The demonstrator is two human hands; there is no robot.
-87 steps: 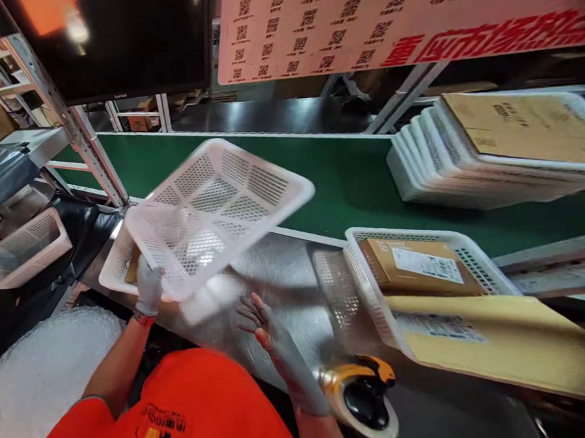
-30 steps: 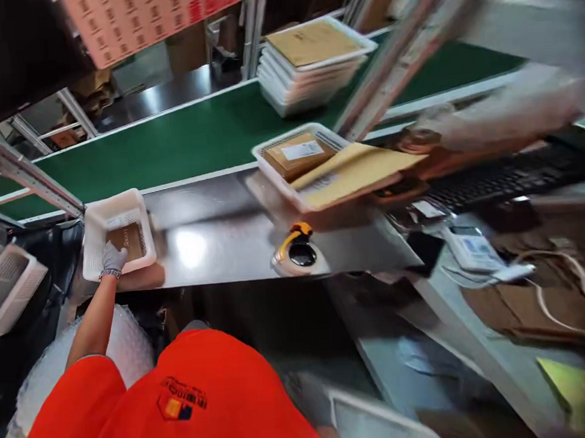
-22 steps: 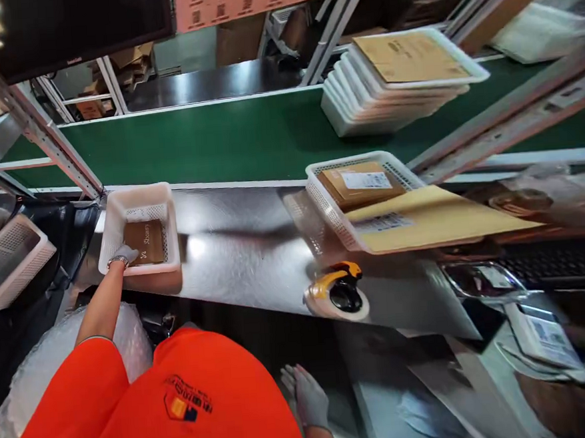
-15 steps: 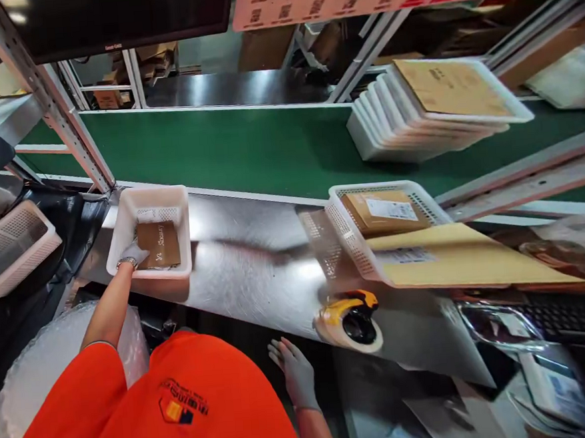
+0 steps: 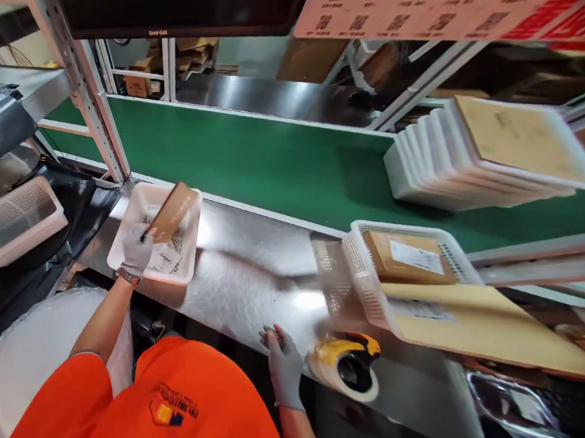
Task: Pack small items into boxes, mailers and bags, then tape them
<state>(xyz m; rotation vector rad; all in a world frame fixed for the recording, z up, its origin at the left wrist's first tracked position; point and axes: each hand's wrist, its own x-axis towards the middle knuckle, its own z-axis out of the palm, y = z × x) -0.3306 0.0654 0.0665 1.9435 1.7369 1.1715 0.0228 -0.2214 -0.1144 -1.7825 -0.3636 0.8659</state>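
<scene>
Left hand gripped the carton by one end: slippage could have occurred. Right hand, open, could have struck the tape dispenser at 3 o'clock.

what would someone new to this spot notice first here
Probably the bright orange shirt at the lower left, with the left hand reaching over a white basket and holding a brown packet tilted above it. Next, the wide green belt running across behind the metal bench, with a leaning stack of white baskets on its right part. The yellow-and-black tape dispenser stands out near the right hand.
</scene>
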